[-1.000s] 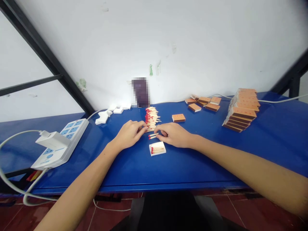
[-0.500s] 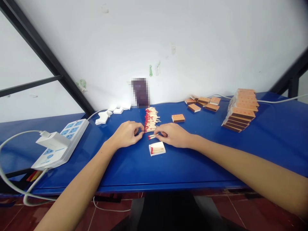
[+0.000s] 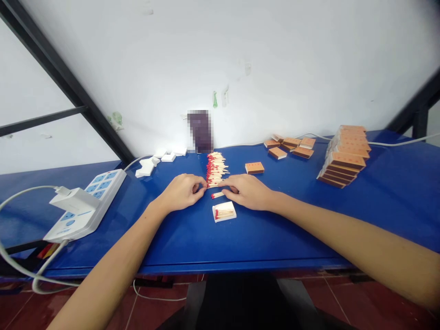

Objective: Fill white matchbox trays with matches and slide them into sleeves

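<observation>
A tall heap of matches lies on the blue table with its red heads facing left. My left hand is at the heap's near left corner, thumb and index finger pinched at a match head. From the right, my right hand has its index fingertip at the stick end of the nearest match. Its thumb rests on the ends of a few loose matches in front of the heap; the other fingers are curled under. Closer to me is a white matchbox tray with several matches inside, heads to the left.
One closed matchbox lies right of the heap. More matchboxes are scattered behind it, and a tall stack of matchboxes stands at the right. White trays lie at the back left. A power strip with a plugged-in charger is at far left.
My right index finger has moved slightly forward and left, off the loose matches to the heap's near edge. My left hand stays almost still at the match heads.
</observation>
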`<move>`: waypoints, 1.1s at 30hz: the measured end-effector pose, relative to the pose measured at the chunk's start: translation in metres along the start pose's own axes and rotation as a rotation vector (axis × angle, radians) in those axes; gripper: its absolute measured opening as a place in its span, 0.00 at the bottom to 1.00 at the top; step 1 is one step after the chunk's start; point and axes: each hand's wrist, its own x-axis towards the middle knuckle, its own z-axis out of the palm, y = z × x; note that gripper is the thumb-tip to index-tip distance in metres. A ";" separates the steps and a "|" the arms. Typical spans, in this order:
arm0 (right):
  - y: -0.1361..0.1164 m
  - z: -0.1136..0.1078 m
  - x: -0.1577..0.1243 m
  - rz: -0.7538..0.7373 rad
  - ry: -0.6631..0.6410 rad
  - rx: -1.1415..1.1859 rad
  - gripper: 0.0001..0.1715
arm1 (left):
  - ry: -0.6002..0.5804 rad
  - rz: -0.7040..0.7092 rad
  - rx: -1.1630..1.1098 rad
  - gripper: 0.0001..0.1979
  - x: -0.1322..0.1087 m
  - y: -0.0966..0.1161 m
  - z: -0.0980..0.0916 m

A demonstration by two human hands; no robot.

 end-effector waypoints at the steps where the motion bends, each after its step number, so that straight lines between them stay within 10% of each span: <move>1: 0.000 0.000 0.000 -0.001 -0.004 -0.011 0.16 | 0.001 0.002 0.004 0.08 0.000 0.000 0.000; 33: 0.002 0.000 -0.002 -0.056 -0.026 0.006 0.16 | -0.040 -0.095 -0.117 0.07 0.000 0.002 0.000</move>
